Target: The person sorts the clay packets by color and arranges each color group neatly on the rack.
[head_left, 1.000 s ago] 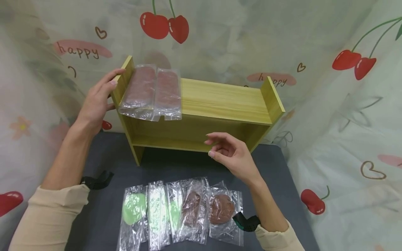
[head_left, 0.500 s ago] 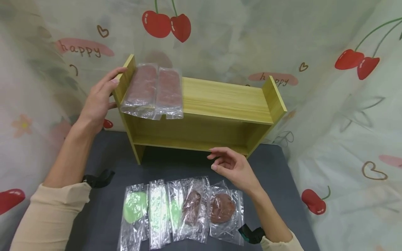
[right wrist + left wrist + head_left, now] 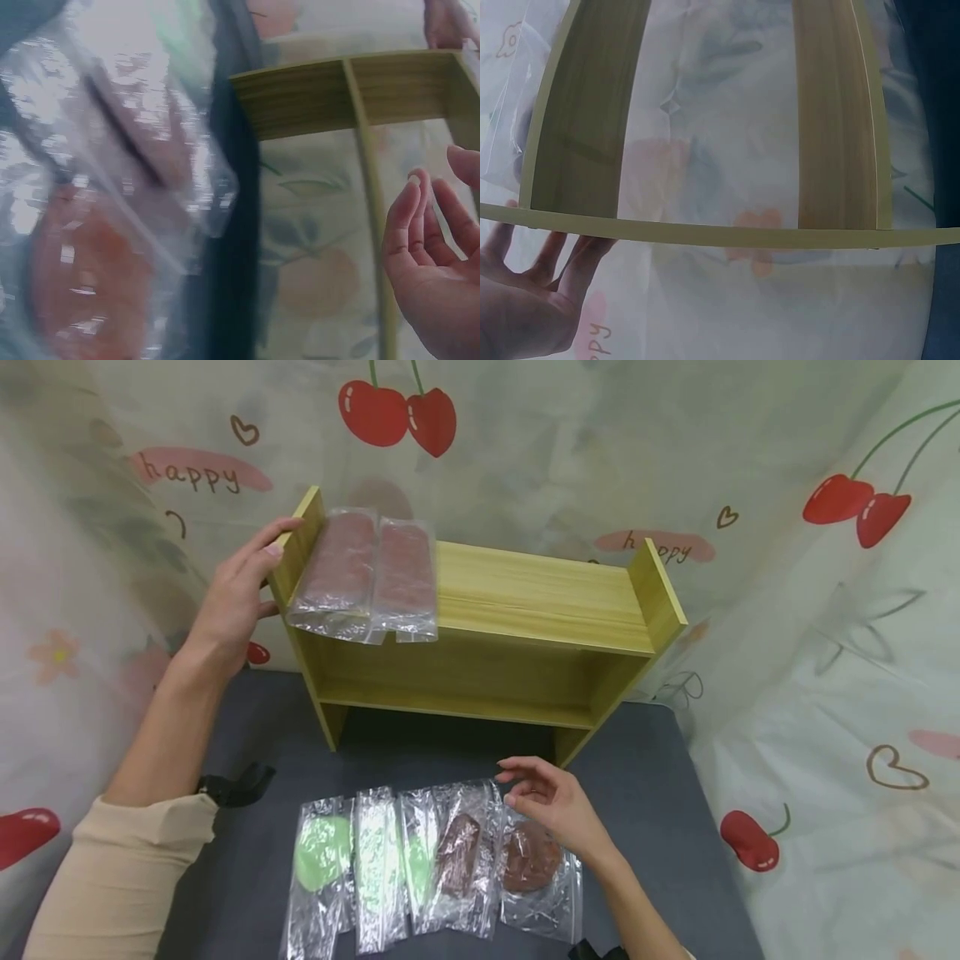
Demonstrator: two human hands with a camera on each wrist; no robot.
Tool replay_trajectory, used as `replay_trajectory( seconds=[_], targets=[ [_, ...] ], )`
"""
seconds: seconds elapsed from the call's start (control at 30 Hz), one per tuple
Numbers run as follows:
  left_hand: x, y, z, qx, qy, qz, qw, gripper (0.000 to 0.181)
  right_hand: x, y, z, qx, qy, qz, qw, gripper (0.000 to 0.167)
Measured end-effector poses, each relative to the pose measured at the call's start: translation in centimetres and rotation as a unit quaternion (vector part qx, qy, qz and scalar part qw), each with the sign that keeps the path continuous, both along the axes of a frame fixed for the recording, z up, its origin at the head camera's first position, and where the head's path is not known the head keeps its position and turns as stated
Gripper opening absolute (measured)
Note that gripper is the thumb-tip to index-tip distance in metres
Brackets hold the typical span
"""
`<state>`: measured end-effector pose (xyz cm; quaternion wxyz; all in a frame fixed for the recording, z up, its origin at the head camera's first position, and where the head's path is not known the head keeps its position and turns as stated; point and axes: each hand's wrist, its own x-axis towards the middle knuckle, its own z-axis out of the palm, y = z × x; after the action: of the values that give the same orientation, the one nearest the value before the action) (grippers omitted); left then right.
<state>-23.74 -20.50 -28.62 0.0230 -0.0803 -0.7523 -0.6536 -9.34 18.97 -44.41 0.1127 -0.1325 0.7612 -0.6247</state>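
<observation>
My left hand (image 3: 234, 602) grips the upper left side panel of the yellow wooden shelf (image 3: 540, 597); the left wrist view shows its fingers against that board (image 3: 727, 234). Two clear bags with pinkish-red contents (image 3: 341, 560) lie side by side at the left of the top shelf. Over the upper edge of the bag with a round brown piece (image 3: 529, 858), my right hand (image 3: 558, 806) hovers with bent, relaxed fingers and nothing held. In the right wrist view the hand (image 3: 439, 262) has its thumb apart from its fingers.
To the left of the round brown piece lie several clear bags: one with a brown strip (image 3: 457, 852), others with green contents (image 3: 322, 853). They rest on a dark table (image 3: 660, 777) in front of the shelf. Printed cloth (image 3: 525, 452) hangs behind and at both sides.
My right hand has moved down from in front of the shelf to the upper edge of the bags. My left hand keeps its hold on the side panel.
</observation>
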Motion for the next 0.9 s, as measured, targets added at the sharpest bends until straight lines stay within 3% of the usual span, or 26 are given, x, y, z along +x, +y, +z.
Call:
replay_trajectory(
  seconds=[0.27, 0.73, 0.9],
  targets=[
    [0.0, -0.1, -0.1, 0.0, 0.002, 0.003, 1.0, 0.044, 1.4, 0.1, -3.3, 0.007, -0.039, -0.018, 0.9991, 0.04],
    [0.1, -0.1, -0.1, -0.002, 0.003, 0.002, 1.0, 0.044, 2.9, -0.3, -7.1, 0.009, -0.082, -0.035, 0.996, 0.041],
    [0.0, -0.1, 0.1, 0.004, -0.006, -0.002, 1.0, 0.043, 3.6, -0.6, -8.4, -0.007, -0.123, -0.046, 0.9913, 0.042]
  ],
)
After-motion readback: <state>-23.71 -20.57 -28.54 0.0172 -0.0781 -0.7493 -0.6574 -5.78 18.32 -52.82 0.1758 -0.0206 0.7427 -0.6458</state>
